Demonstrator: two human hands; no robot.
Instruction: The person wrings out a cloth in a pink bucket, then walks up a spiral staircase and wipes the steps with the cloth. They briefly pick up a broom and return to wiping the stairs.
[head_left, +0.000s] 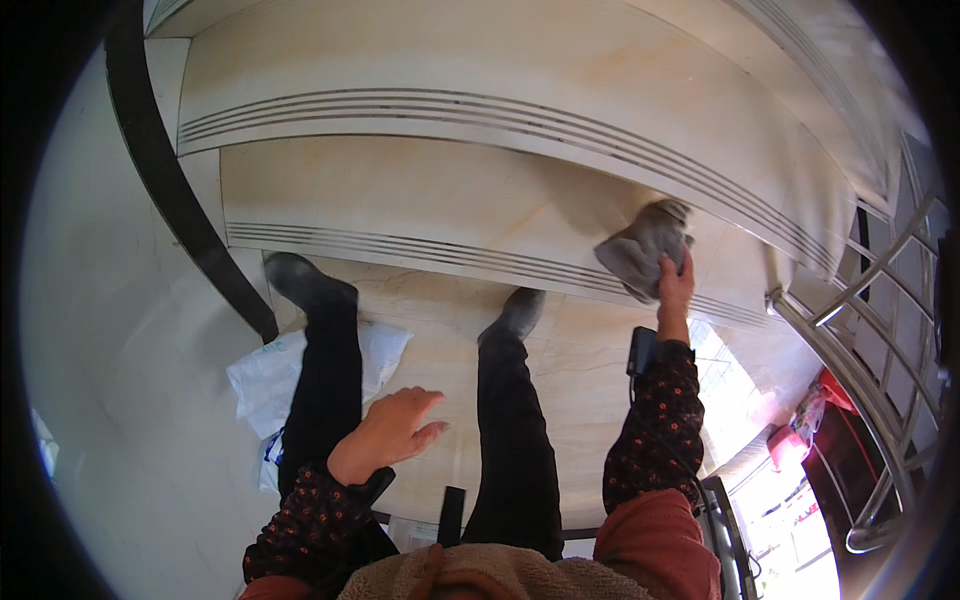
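Note:
My right hand (676, 283) is closed around a crumpled grey cloth (645, 251). The cloth lies against the right part of the lowest stair tread (420, 184), just beyond its grooved edge, and part of it hangs over that edge. Its far end is blurred. Over my left knee hovers my left hand (390, 435), with thumb and fingers apart and nothing in it. Below the lowest step my two feet in dark footwear rest on the floor, the left one (289, 277) close to the wall.
A white plastic bag (262, 375) lies by my left leg. Dark skirting (165, 172) follows the wall on the left. On the right curves a stainless steel railing (847, 375), with red and pink items (795, 442) beside it. More steps (480, 45) rise ahead.

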